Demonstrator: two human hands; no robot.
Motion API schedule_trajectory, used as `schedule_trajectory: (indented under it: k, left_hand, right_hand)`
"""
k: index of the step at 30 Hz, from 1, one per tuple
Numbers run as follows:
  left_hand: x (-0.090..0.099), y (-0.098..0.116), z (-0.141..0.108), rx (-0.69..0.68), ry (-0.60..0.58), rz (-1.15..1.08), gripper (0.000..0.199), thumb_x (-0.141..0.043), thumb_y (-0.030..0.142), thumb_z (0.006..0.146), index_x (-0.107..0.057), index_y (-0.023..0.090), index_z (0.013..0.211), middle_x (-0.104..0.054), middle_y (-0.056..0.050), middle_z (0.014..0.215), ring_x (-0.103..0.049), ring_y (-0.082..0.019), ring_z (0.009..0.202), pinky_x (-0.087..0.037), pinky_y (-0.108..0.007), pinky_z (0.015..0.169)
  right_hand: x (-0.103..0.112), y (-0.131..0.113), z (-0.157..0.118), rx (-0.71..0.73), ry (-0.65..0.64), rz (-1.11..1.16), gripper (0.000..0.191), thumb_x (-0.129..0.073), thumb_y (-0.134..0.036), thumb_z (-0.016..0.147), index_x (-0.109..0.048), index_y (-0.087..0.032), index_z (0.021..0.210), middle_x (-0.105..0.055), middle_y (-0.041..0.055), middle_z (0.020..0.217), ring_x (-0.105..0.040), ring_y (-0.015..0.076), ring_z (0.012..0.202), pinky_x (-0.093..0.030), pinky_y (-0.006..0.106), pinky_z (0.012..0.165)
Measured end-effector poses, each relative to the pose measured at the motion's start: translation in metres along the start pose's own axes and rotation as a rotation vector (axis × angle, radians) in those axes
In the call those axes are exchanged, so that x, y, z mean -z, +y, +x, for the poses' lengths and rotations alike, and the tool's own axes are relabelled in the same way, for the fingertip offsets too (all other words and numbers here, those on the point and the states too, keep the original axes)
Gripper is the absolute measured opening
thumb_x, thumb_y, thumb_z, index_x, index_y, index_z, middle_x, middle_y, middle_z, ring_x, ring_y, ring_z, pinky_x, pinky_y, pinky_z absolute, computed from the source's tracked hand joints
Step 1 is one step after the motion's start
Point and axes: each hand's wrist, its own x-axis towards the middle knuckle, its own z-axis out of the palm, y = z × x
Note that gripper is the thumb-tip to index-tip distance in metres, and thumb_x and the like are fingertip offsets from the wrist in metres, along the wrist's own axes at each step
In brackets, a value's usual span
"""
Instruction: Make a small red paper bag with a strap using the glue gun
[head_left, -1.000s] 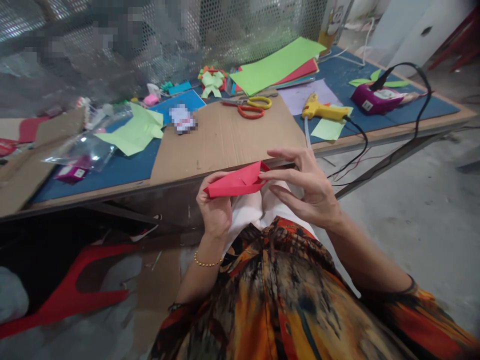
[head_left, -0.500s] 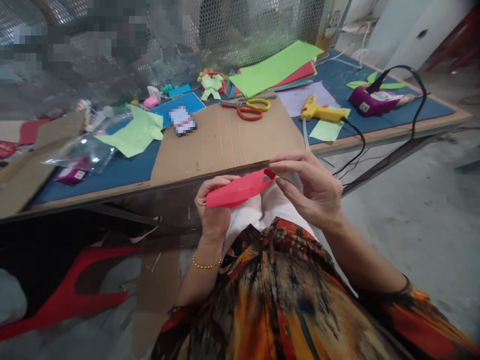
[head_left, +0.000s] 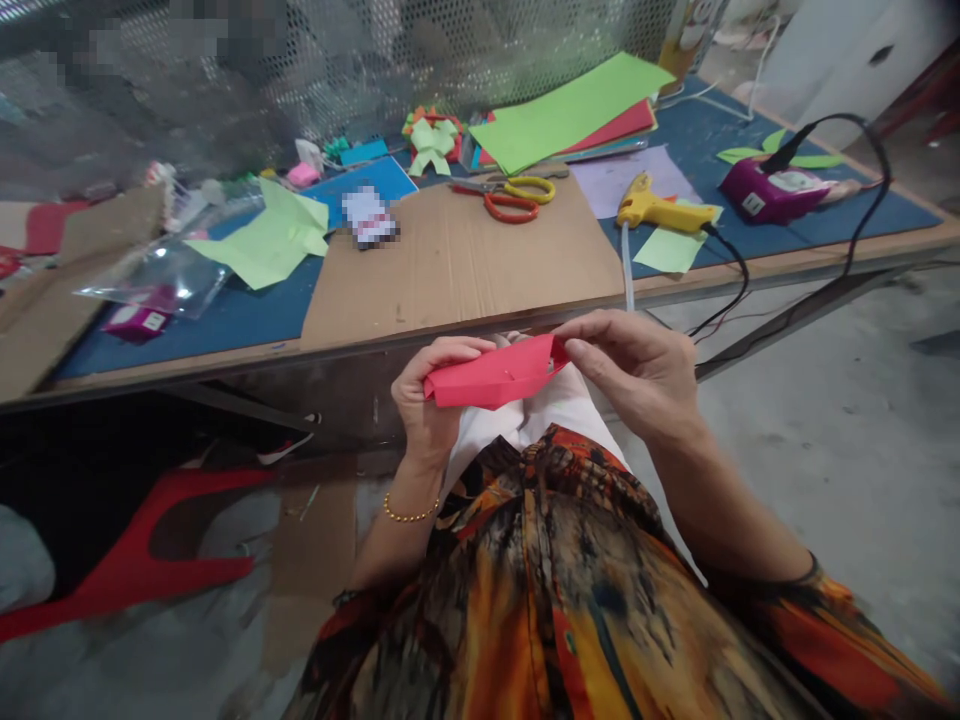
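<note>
A folded red paper piece [head_left: 495, 377], hollow at its right end, is held over my lap just off the table's front edge. My left hand [head_left: 431, 395] grips its left end, fingers behind and thumb side below. At the hollow right end, my right hand [head_left: 637, 370] pinches the paper's edge between thumb and forefinger. The inside of the fold is mostly hidden from view. Beyond the hands, a cardboard sheet [head_left: 465, 265] lies on the blue table top, with scissors [head_left: 517, 198] with red and yellow handles at its far side.
Right of the cardboard sits a yellow glue gun [head_left: 664, 212] with a trailing black cord, near a purple power socket [head_left: 772, 188]. Green paper sheets [head_left: 577, 110] lie at the back. To the left are cut light green paper [head_left: 266, 235] and a clear plastic bag [head_left: 169, 265].
The red paper has turned slightly, so its hollow end faces me differently. My right thumb and forefinger have closed in on its right edge. The camera view has shifted a little.
</note>
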Motion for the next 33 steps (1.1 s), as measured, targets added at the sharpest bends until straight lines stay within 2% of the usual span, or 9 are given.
schedule_trajectory:
  k: [5, 11, 16, 20, 23, 26, 29, 33]
  left_hand:
    - [0.002, -0.005, -0.002, 0.032, 0.027, -0.049, 0.032, -0.095, 0.054, 0.078, -0.081, 0.024, 0.078, -0.083, -0.003, 0.082, -0.08, -0.018, 0.078, -0.066, -0.032, 0.078]
    - [0.003, -0.009, -0.006, 0.097, 0.049, -0.135, 0.034, -0.104, 0.044, 0.067, -0.082, 0.024, 0.082, -0.083, -0.001, 0.083, -0.078, -0.015, 0.076, -0.064, -0.025, 0.071]
    - [0.004, -0.009, -0.008, 0.133, 0.05, -0.148, 0.029, -0.104, 0.039, 0.068, -0.083, 0.024, 0.083, -0.083, 0.0, 0.084, -0.079, -0.014, 0.078, -0.065, -0.024, 0.074]
    - [0.002, -0.009, -0.008, 0.172, 0.079, -0.195, 0.032, -0.106, 0.037, 0.062, -0.084, 0.025, 0.082, -0.083, 0.001, 0.083, -0.078, -0.014, 0.077, -0.062, -0.02, 0.067]
    - [-0.003, -0.011, -0.011, 0.268, 0.199, -0.215, 0.037, -0.109, 0.031, 0.054, -0.083, 0.024, 0.08, -0.082, 0.003, 0.08, -0.075, -0.012, 0.071, -0.063, -0.021, 0.066]
    - [-0.007, -0.009, -0.015, 0.425, 0.291, -0.206, 0.041, -0.109, 0.028, 0.052, -0.082, 0.021, 0.082, -0.081, 0.003, 0.078, -0.071, -0.01, 0.063, -0.063, -0.023, 0.064]
    - [-0.009, -0.004, -0.019, 0.537, 0.275, -0.189, 0.043, -0.109, 0.031, 0.051, -0.081, 0.018, 0.081, -0.081, 0.0, 0.079, -0.072, -0.011, 0.062, -0.064, -0.024, 0.065]
    - [-0.008, -0.001, -0.021, 0.574, 0.277, -0.188, 0.045, -0.108, 0.03, 0.051, -0.08, 0.017, 0.083, -0.083, -0.002, 0.084, -0.076, -0.014, 0.072, -0.066, -0.027, 0.076]
  right_hand:
    - [-0.002, -0.003, 0.002, 0.023, -0.016, 0.003, 0.013, -0.074, -0.03, 0.1, -0.084, -0.024, 0.096, -0.084, 0.0023, 0.089, -0.078, 0.0162, 0.079, -0.064, 0.028, 0.075]
    - [-0.002, -0.003, 0.003, 0.063, -0.044, -0.009, 0.013, -0.07, -0.025, 0.101, -0.083, -0.023, 0.097, -0.083, 0.0013, 0.086, -0.077, 0.015, 0.076, -0.062, 0.027, 0.072]
    - [0.0, -0.003, 0.003, 0.086, -0.071, -0.009, 0.012, -0.069, -0.021, 0.101, -0.081, -0.021, 0.101, -0.083, 0.0016, 0.089, -0.078, 0.0149, 0.08, -0.062, 0.027, 0.075]
    - [0.0, -0.002, 0.002, 0.133, -0.069, -0.055, 0.012, -0.07, -0.021, 0.099, -0.078, -0.021, 0.108, -0.082, 0.0031, 0.098, -0.077, 0.0157, 0.085, -0.063, 0.029, 0.078]
    - [-0.004, -0.001, 0.002, 0.177, -0.06, -0.128, 0.013, -0.071, -0.024, 0.098, -0.076, -0.023, 0.11, -0.08, 0.0029, 0.101, -0.075, 0.0151, 0.081, -0.063, 0.03, 0.078]
    - [-0.008, 0.001, 0.004, 0.162, -0.033, -0.158, 0.009, -0.074, -0.031, 0.098, -0.074, -0.024, 0.103, -0.078, 0.002, 0.095, -0.071, 0.015, 0.075, -0.062, 0.03, 0.075]
    - [-0.009, 0.003, 0.006, 0.134, -0.007, -0.126, 0.02, -0.077, -0.043, 0.098, -0.073, -0.024, 0.094, -0.077, 0.0015, 0.086, -0.07, 0.0156, 0.074, -0.062, 0.031, 0.073]
    - [-0.008, 0.008, 0.008, 0.023, -0.033, 0.014, 0.039, -0.079, -0.06, 0.095, -0.072, -0.022, 0.088, -0.075, 0.0007, 0.08, -0.07, 0.0143, 0.07, -0.058, 0.028, 0.067]
